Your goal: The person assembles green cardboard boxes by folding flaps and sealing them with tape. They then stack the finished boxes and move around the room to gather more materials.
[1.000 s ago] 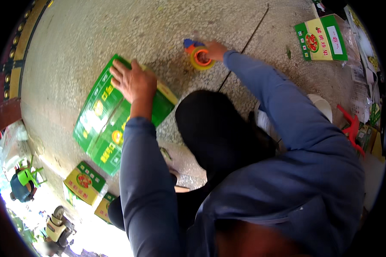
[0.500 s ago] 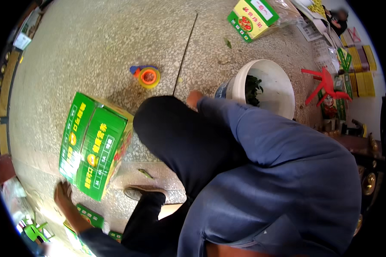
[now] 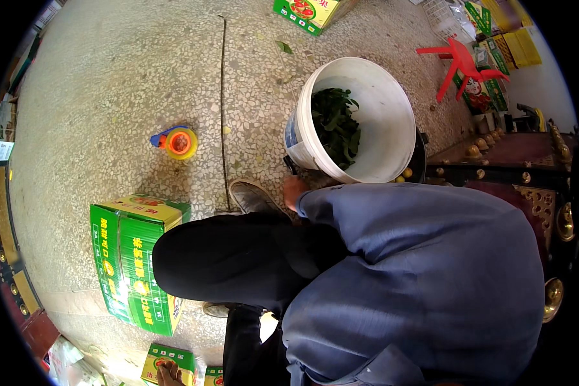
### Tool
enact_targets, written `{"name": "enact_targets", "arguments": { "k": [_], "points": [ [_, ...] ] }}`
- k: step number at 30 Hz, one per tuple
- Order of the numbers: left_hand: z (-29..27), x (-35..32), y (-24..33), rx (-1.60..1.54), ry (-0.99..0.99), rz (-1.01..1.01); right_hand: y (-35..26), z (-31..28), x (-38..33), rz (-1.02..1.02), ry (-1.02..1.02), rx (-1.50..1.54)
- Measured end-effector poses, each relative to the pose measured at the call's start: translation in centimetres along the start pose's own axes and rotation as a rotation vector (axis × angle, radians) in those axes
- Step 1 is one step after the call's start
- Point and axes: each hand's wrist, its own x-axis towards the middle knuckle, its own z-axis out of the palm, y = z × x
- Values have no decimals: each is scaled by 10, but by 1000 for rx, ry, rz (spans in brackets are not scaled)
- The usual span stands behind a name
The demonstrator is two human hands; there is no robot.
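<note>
My left hand (image 3: 167,372) lies with its fingers spread on a small green-and-yellow carton (image 3: 184,356) at the lower left. Beside the white bucket (image 3: 381,177) is my right hand (image 3: 294,190), its fingers curled near a short black piece (image 3: 291,166); what that piece is, I cannot make out. Dark green leaves (image 3: 336,125) fill part of the tilted bucket. A larger green carton (image 3: 119,260), taped along its top, stands left of my knee. On the floor beyond it sits a tape dispenser (image 3: 179,143) with a yellow roll.
Another small carton (image 3: 213,376) is near my left leg. A green-and-yellow box (image 3: 309,14) stands at the far side, with a loose leaf (image 3: 284,47) near it. Right of the bucket are a red stool (image 3: 462,67) and dark furniture with brass knobs (image 3: 508,161).
My left hand has left the large carton's near side and now touches the small carton. The view has shifted, and more of the bucket and its leaves shows.
</note>
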Motion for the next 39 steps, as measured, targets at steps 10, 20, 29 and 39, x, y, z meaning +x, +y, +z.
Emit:
{"name": "enact_targets", "arguments": {
  "k": [10, 20, 29, 39],
  "points": [
    [56, 11, 65, 294, -105, 211, 55, 27, 44, -212, -44, -404],
    [147, -50, 153, 273, 46, 878, -230, -363, -158, -1415, 510, 692],
    [163, -49, 144, 271, 190, 1043, -321, -380, -282, -1393, -517, 729],
    [124, 55, 43, 102, -50, 77, -317, -404, -190, -1067, -440, 1546]
  ]
}}
